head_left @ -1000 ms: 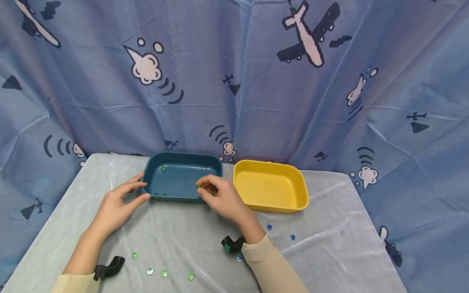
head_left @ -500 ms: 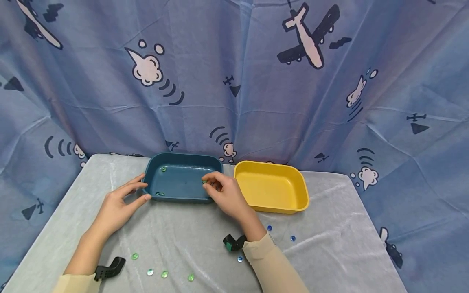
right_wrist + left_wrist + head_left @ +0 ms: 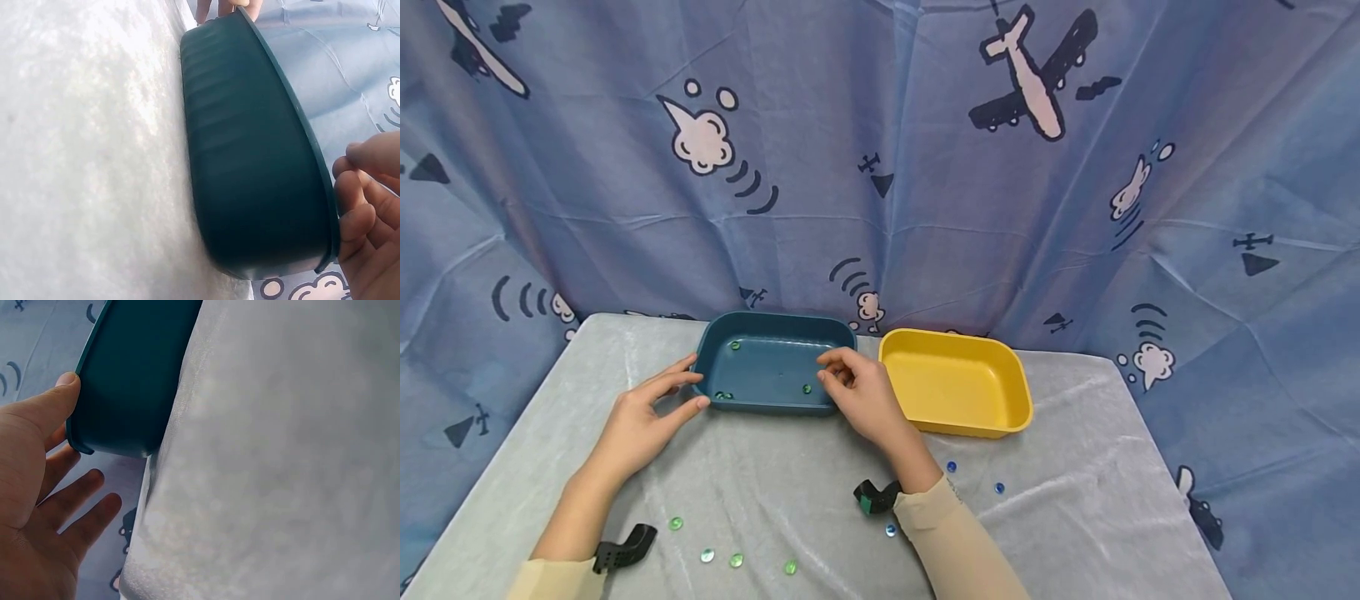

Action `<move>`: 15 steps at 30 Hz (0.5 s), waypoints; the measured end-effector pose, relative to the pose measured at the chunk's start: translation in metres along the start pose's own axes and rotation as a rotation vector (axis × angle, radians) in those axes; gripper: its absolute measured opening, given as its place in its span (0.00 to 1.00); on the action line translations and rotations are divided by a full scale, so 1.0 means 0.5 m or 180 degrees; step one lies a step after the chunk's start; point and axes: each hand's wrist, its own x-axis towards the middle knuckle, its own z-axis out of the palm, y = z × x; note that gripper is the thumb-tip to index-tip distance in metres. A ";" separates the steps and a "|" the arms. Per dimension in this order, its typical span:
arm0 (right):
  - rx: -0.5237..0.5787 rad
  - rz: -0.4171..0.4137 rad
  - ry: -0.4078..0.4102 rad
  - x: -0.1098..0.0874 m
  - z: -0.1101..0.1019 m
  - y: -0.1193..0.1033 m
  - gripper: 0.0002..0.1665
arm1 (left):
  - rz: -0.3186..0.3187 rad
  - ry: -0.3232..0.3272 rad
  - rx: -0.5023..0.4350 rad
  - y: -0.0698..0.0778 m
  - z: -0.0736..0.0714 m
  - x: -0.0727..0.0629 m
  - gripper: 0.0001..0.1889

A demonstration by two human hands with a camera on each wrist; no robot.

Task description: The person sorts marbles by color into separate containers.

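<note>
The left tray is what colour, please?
The left tray is dark teal, clearest in the head view.

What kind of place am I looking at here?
Likely an indoor tabletop recording setup: a blue airplane-print curtain hangs behind a cloth-covered table, and a black device sits at each wrist.

Smooth, glossy plastic teal tray (image 3: 760,368)

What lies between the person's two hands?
The teal tray, with green beads in it, lies between the left hand and the right hand; the head view shows this.
</note>
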 end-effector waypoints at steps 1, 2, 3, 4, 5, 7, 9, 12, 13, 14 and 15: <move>0.0000 -0.0001 -0.0004 0.000 0.000 0.000 0.08 | -0.0004 -0.0003 0.0000 0.000 0.000 0.000 0.21; 0.0001 0.0001 -0.0006 0.000 0.000 0.000 0.08 | -0.0007 -0.0006 -0.0003 0.000 0.000 0.000 0.21; -0.0002 -0.0001 -0.0009 0.000 -0.001 0.000 0.08 | -0.0011 -0.0009 -0.0007 0.000 0.000 0.000 0.21; -0.0007 -0.0001 -0.0013 0.000 -0.001 0.000 0.08 | -0.0013 -0.0012 -0.0010 0.000 0.000 0.000 0.21; -0.0009 0.0000 -0.0017 0.000 -0.001 0.000 0.08 | -0.0016 -0.0017 -0.0010 0.000 0.000 0.000 0.21; -0.0016 0.0004 -0.0025 0.000 -0.001 0.000 0.08 | -0.0019 -0.0021 -0.0014 -0.001 0.001 0.000 0.21; -0.0022 0.0001 -0.0028 0.000 -0.001 -0.001 0.08 | -0.0018 -0.0021 -0.0018 -0.001 0.001 0.001 0.21; -0.0018 0.0000 -0.0034 0.000 -0.001 -0.001 0.07 | -0.0009 -0.0020 -0.0021 0.000 0.001 0.001 0.21; -0.0016 -0.0005 -0.0041 0.000 -0.001 -0.002 0.07 | -0.0007 -0.0018 -0.0021 0.000 0.000 0.001 0.21; -0.0015 -0.0009 -0.0050 0.000 -0.002 -0.002 0.07 | -0.0007 -0.0017 -0.0018 0.001 0.000 0.000 0.21; -0.0017 -0.0017 -0.0063 0.000 -0.002 -0.003 0.07 | -0.0009 -0.0017 -0.0015 0.001 0.000 0.000 0.21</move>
